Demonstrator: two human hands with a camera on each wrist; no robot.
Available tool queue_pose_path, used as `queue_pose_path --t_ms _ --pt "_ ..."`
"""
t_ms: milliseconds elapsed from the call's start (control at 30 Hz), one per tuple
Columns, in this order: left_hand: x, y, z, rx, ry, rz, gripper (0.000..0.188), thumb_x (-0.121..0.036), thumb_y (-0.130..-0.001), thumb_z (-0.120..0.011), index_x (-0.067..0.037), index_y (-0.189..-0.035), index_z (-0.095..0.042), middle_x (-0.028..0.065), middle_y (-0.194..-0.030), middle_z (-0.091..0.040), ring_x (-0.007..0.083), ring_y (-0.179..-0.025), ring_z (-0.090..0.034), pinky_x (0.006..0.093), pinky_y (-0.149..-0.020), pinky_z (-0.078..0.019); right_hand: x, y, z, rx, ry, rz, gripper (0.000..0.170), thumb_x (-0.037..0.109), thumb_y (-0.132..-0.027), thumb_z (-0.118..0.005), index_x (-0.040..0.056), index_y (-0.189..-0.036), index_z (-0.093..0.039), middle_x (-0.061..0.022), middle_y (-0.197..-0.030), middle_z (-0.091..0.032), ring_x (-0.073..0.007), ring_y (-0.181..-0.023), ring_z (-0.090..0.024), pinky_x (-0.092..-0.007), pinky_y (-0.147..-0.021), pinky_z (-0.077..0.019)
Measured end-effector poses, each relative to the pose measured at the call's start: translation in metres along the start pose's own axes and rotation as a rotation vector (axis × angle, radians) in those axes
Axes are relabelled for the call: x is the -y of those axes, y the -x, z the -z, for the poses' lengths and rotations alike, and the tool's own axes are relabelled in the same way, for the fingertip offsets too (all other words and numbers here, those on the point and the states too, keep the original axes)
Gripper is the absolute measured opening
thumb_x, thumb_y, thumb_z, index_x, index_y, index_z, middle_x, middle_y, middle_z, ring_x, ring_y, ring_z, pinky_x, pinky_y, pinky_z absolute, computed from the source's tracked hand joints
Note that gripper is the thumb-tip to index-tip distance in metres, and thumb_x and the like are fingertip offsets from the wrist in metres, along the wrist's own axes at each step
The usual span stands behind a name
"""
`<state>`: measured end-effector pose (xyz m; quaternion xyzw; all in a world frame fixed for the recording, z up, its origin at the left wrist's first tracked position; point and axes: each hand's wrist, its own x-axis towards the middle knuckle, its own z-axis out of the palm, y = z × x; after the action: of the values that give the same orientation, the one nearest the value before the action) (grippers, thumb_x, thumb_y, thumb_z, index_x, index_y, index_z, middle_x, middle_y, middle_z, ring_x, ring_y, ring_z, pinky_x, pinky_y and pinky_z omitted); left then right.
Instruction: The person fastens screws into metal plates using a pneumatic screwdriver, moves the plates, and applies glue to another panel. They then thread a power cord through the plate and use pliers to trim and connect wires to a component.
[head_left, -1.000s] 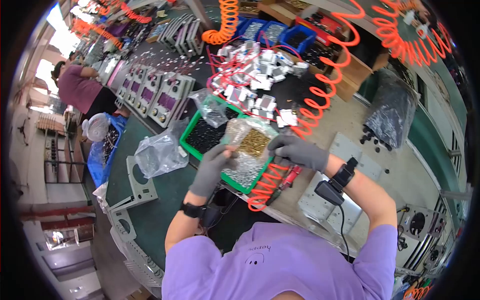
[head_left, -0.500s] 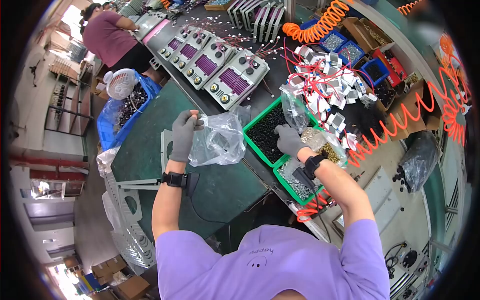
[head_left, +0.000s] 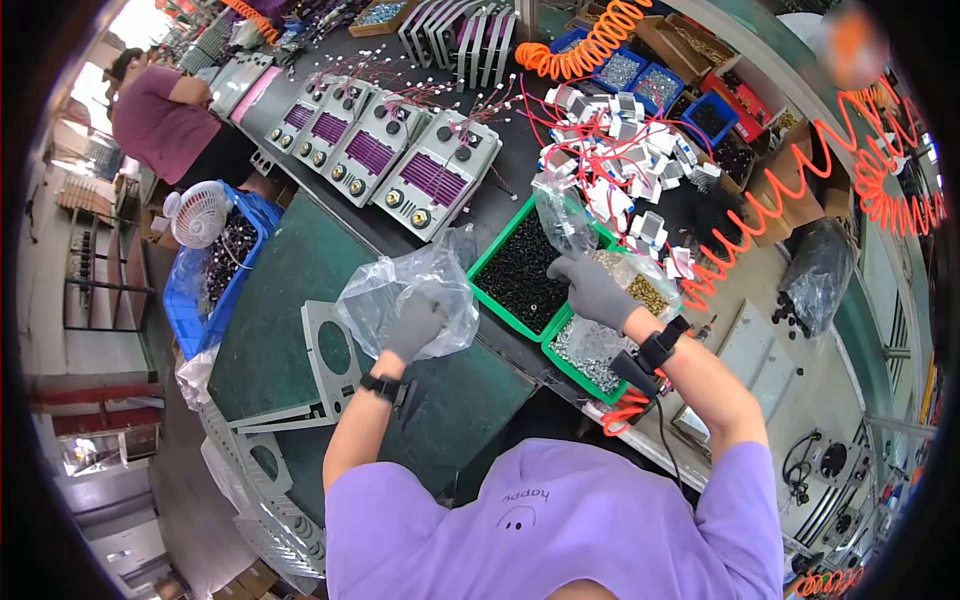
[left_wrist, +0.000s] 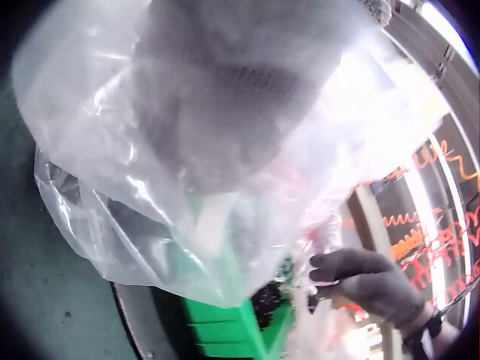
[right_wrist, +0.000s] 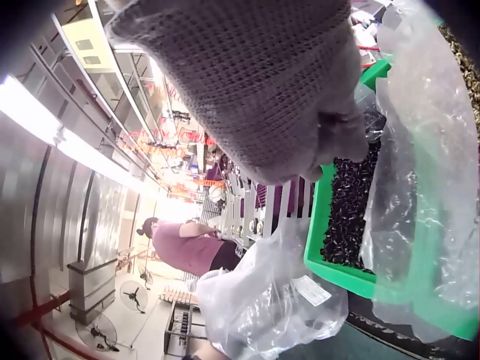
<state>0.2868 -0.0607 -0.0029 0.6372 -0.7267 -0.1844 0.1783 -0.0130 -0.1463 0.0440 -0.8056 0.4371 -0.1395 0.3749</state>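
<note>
A clear bag veils the left hand, its hold unclear; the right hand, fingers bent, hold also unclear, hovers by green trays; metal housings stand beyond.

You've got a lane over the green tabletop, running on the near side of the large clear bag. Watch the plastic: it wraps your left hand and bulges toward the tray side. On your left, the metal bracket narrows the way in. Straight beyond the bag, the purple-finned units form a wall. Over to your right, the green tray's rim stands up, and a small clear bag crowds its far corner. Past that, the orange coiled hose cuts across your right side.
</note>
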Motion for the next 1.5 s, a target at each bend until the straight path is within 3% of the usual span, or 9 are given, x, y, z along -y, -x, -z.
queue_pose_path --t_ms 200,300,400,533,833,900,1000,1400,1500 --pt "0.021 -0.031 -0.055 0.280 -0.191 -0.004 0.024 -0.015 -0.079 -0.048 -0.002 -0.096 -0.060 0.0152 -0.087 -0.061 0.0287 -0.077 -0.059 0.0371 -0.070 -0.0451 0.032 -0.004 0.030 0.248 -0.204 -0.042 0.024 0.002 -0.073 -0.049 0.0035 -0.095 -0.058 -0.0131 -0.084 -0.062 -0.0253 -0.081 -0.059 -0.0337 -0.075 -0.0463" --pt "0.025 -0.026 -0.066 0.240 -0.122 0.018 0.023 -0.015 -0.079 -0.049 -0.002 -0.095 -0.060 0.0150 -0.086 -0.061 0.0280 -0.077 -0.059 0.0368 -0.070 -0.0455 0.025 -0.009 0.044 -0.393 -0.393 0.078 0.020 0.009 -0.079 -0.049 0.0033 -0.097 -0.057 -0.0069 -0.079 -0.060 -0.0134 -0.073 -0.057 -0.0272 -0.069 -0.0462" --pt "0.030 -0.024 -0.067 0.201 -0.080 0.024 0.022 -0.015 -0.079 -0.049 -0.002 -0.095 -0.060 0.0149 -0.086 -0.061 0.0273 -0.078 -0.059 0.0366 -0.069 -0.0459 -0.003 -0.034 0.036 -0.435 -0.394 0.122 0.021 0.009 -0.080 -0.045 0.0035 -0.097 -0.056 -0.0092 -0.080 -0.061 -0.0179 -0.073 -0.059 -0.0298 -0.067 -0.0466" --pt "0.035 -0.030 -0.066 0.133 -0.028 0.027 0.022 -0.015 -0.079 -0.050 -0.002 -0.094 -0.060 0.0146 -0.085 -0.061 0.0264 -0.078 -0.059 0.0363 -0.069 -0.0463 -0.027 -0.057 0.018 -0.223 0.066 -0.065 0.026 0.010 -0.078 -0.042 0.0094 -0.100 -0.057 -0.0192 -0.086 -0.059 -0.0349 -0.080 -0.057 -0.0404 -0.070 -0.0457" --pt "0.035 -0.020 -0.056 0.039 0.074 0.065 0.020 -0.015 -0.079 -0.051 -0.002 -0.092 -0.059 0.0142 -0.083 -0.060 0.0246 -0.078 -0.059 0.0356 -0.068 -0.0473 -0.056 -0.062 0.006 0.249 0.466 -0.091 0.041 0.013 -0.077 -0.048 0.0104 -0.117 -0.043 -0.0259 -0.106 -0.049 -0.0361 -0.091 -0.054 -0.0405 -0.078 -0.0443" --pt "-0.006 -0.019 -0.019 -0.091 1.358 0.644 0.018 -0.014 -0.083 -0.049 -0.003 -0.094 -0.057 0.0085 -0.080 -0.059 0.0194 -0.073 -0.059 0.0300 -0.065 -0.0486 -0.032 -0.060 0.012 0.287 0.550 -0.087 0.039 0.014 -0.076 -0.049 0.0087 -0.115 -0.045 -0.0266 -0.107 -0.048 -0.0370 -0.091 -0.054 -0.0406 -0.078 -0.0444" --pt "0.004 -0.009 -0.023 -0.128 1.690 0.650 0.017 -0.014 -0.085 -0.047 -0.004 -0.097 -0.055 0.0053 -0.079 -0.056 0.0161 -0.066 -0.056 0.0252 -0.061 -0.0489 -0.030 -0.061 0.000 0.199 0.629 -0.115 0.028 0.017 -0.076 -0.051 0.0064 -0.102 -0.053 -0.0236 -0.098 -0.054 -0.0358 -0.085 -0.056 -0.0405 -0.077 -0.0450" --pt "-0.017 0.004 0.022 -0.014 1.459 0.891 0.019 -0.022 -0.084 -0.043 -0.006 -0.075 -0.049 0.0039 -0.060 -0.051 0.0113 -0.044 -0.045 0.0202 -0.037 -0.0312 -0.040 -0.048 0.013 -0.148 0.539 -0.052 0.017 0.013 -0.076 -0.051 0.0065 -0.091 -0.058 -0.0163 -0.079 -0.061 -0.0331 -0.076 -0.059 -0.0426 -0.066 -0.0452" --pt "-0.014 0.002 0.027 0.023 1.524 0.860 0.018 -0.021 -0.085 -0.045 -0.005 -0.080 -0.049 0.0060 -0.065 -0.053 0.0132 -0.048 -0.049 0.0205 -0.038 -0.0344 -0.035 -0.045 0.020 -0.204 -0.005 -0.117 0.024 0.016 -0.079 -0.052 0.0001 -0.097 -0.054 -0.0167 -0.073 -0.061 -0.0278 -0.071 -0.060 -0.0370 -0.064 -0.0469"
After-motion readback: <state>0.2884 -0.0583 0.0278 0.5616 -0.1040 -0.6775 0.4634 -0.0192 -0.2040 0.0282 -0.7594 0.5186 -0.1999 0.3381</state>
